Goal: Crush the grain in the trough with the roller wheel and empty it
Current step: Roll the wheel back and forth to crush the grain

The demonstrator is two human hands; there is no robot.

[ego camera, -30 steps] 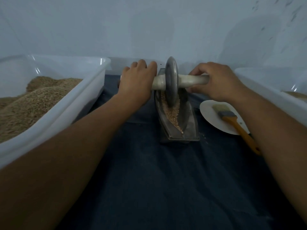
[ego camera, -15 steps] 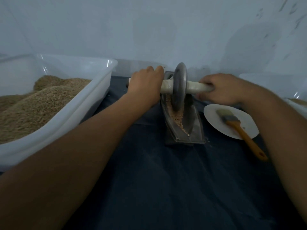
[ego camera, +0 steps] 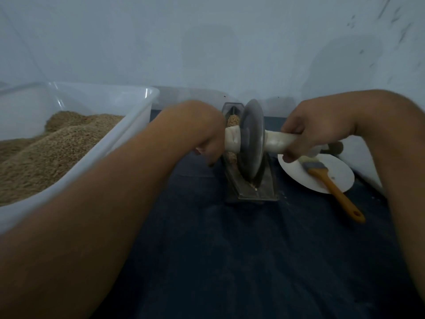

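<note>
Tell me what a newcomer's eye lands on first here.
The grey roller wheel stands on edge in the metal trough at centre, the left hand and right hand gripping its pale axle on either side. At left, a white tub is heaped with grain. At right, a yellow-handled brush lies on a white plate.

Dim, bluish, flat lighting; source not visible. Soft shadows on wall [ego camera: 207, 42] at 12 and 2 o'clock. Glare streak on tub [ego camera: 138, 107] rim at 10 o'clock. Motion blur throughout; wide-angle stretching at edges
</note>
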